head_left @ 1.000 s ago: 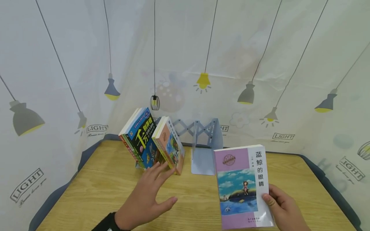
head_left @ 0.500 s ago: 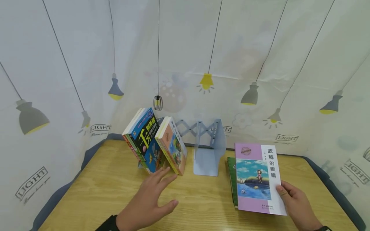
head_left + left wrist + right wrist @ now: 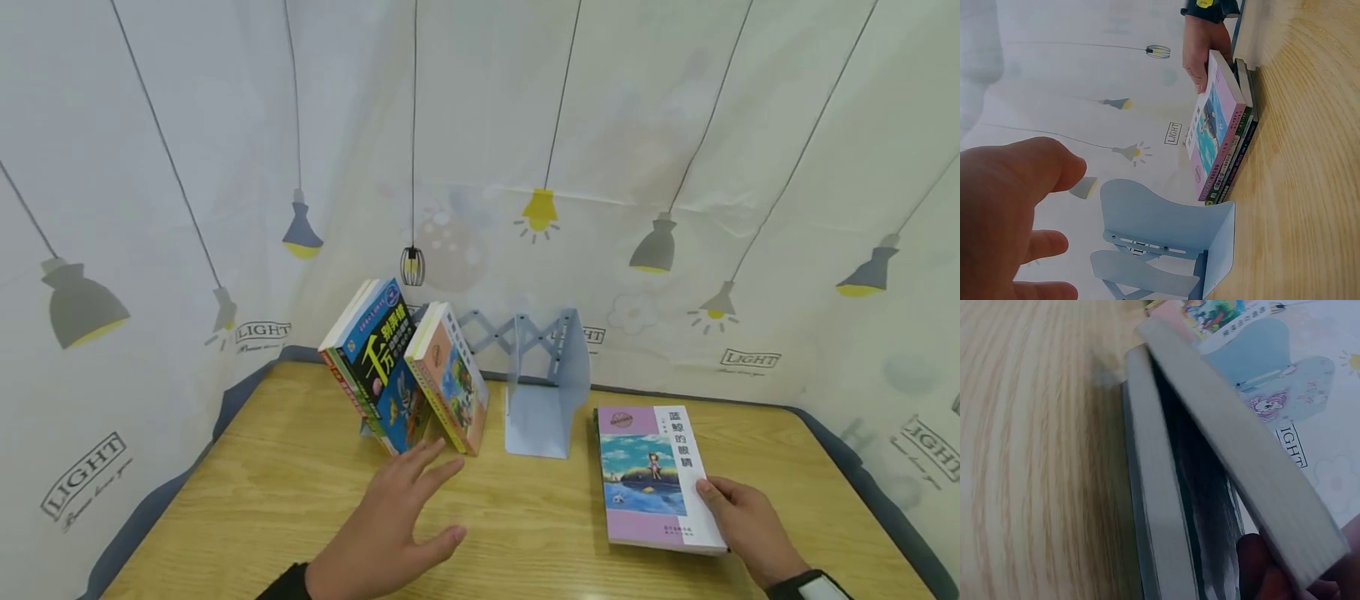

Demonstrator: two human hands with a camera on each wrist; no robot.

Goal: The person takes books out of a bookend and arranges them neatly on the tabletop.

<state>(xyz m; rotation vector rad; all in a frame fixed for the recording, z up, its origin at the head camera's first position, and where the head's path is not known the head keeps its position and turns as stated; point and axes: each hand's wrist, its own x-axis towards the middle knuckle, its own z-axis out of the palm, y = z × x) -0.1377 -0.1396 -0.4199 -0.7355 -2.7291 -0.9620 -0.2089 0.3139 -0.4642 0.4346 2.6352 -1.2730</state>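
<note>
A purple-and-white paperback book (image 3: pixel 647 479) lies over a small stack at the table's right side. My right hand (image 3: pixel 750 525) grips its right edge, thumb on the cover. In the right wrist view that edge of the book (image 3: pixel 1247 456) is raised at a slant above the book beneath (image 3: pixel 1160 487). Green and dark spines (image 3: pixel 1235 159) show under it in the left wrist view. My left hand (image 3: pixel 393 521) is held over the table with fingers spread and nothing in it. Just beyond its fingertips, an orange-covered book (image 3: pixel 453 379) leans beside taller books (image 3: pixel 378 358).
A light blue metal bookend (image 3: pixel 547 392) with a folding lattice stands at the middle back, its right section holding no books. The wooden table (image 3: pixel 525 525) meets a white curtain (image 3: pixel 465 125) printed with lamps behind and at both sides.
My right hand has carried the purple-and-white book right and down onto the stack, covering the green book seen half a second ago. My left hand has stayed nearly still.
</note>
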